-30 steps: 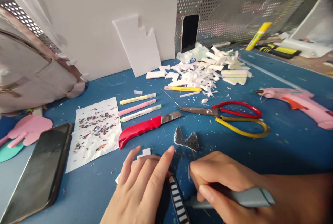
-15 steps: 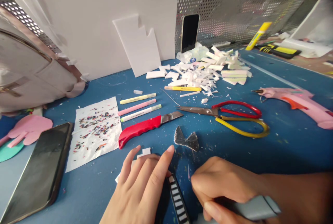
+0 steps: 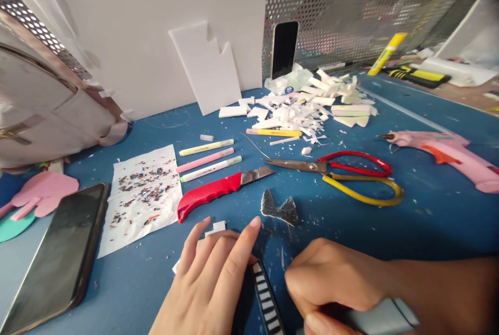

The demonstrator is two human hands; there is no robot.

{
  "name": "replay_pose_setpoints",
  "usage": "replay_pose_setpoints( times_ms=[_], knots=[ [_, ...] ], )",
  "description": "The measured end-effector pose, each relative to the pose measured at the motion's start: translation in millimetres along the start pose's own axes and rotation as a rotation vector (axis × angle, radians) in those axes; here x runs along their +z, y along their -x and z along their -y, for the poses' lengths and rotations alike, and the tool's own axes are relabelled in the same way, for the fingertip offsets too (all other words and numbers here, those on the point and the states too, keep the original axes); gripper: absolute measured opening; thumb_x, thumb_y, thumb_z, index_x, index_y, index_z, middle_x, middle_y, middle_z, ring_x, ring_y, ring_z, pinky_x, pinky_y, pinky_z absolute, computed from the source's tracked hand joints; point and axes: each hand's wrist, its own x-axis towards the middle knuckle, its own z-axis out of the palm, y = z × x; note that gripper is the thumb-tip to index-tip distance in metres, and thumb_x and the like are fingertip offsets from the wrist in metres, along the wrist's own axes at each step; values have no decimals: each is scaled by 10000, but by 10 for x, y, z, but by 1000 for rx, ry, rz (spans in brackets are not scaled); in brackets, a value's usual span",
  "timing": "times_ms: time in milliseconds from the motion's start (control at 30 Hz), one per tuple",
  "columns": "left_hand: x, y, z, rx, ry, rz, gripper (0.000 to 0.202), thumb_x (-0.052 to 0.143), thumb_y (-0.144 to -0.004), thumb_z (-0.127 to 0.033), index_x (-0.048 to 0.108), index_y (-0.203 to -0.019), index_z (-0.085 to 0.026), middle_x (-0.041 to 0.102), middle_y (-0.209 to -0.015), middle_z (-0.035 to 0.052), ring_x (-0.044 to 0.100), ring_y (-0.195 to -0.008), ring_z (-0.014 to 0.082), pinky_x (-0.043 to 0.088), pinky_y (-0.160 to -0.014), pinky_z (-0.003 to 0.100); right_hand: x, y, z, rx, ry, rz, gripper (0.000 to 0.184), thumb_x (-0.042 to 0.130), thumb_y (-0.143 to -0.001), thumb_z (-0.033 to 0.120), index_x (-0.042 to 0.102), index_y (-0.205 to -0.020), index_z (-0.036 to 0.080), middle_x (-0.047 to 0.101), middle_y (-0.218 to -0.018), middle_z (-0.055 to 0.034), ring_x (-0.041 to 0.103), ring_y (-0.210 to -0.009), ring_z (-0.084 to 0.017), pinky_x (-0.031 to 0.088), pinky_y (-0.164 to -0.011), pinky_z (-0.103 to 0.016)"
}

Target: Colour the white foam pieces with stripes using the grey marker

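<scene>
My left hand (image 3: 212, 275) lies with fingers spread over a white foam-like piece (image 3: 217, 227), most of which it hides. By its index finger runs a black strip with white blocks (image 3: 265, 293), cut off by the bottom edge. My right hand (image 3: 335, 278) is closed around a thick grey marker (image 3: 384, 317); the marker's tip is hidden. Just beyond my left fingertips rests a small black bow-shaped piece with white edges (image 3: 279, 209). A red-handled knife (image 3: 212, 193) lies above my left hand, its blade pointing right.
Scissors (image 3: 351, 171) with red and yellow handles lie ahead; a pink glue gun (image 3: 448, 153) is right. White scraps (image 3: 296, 109) heap before an upright phone (image 3: 285, 49). Several slim pens (image 3: 206, 159) lie beside a paper with colourful bits (image 3: 142, 200). Another phone (image 3: 58, 257) lies left.
My right hand and the grey marker have shifted very slightly left. My left hand and the things on the table look unmoved.
</scene>
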Motion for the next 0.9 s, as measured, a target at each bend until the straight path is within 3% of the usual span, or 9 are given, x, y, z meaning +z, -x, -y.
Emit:
replay_pose_setpoints(
  times_ms=[200,400,600,900],
  knots=[
    [25,-20,70,73,-130,-48,814,170,-923,-679,115,-1563,-179,631,-1153,26,546,-1190,142,100,-1211,361,124,13,31,86,-71,-85,155,438,-878,175,378,-742,217,575,-651,-1,525,-576,-130,452,-589,-223],
    [-7,-17,44,56,-109,-14,815,176,-926,-681,108,-1562,-175,623,-1163,29,525,-1214,142,65,-1221,370,133,-9,25,51,-115,-79,203,487,-790,130,324,-721,228,485,-625,34,449,-540,-112,411,-552,-211],
    [-14,-12,35,52,-91,-14,821,198,-921,-690,103,-1565,-189,630,-1153,27,529,-1209,155,73,-1219,378,115,-40,3,13,-116,-91,194,477,-824,141,330,-731,227,497,-642,32,444,-554,-113,412,-575,-214],
    [-11,-24,63,83,-140,-30,818,193,-942,-693,142,-1557,-157,635,-1154,35,539,-1199,149,87,-1219,357,120,-1,34,86,-68,-78,167,418,-929,227,352,-776,226,512,-683,19,448,-604,-130,418,-620,-249]
  ],
)
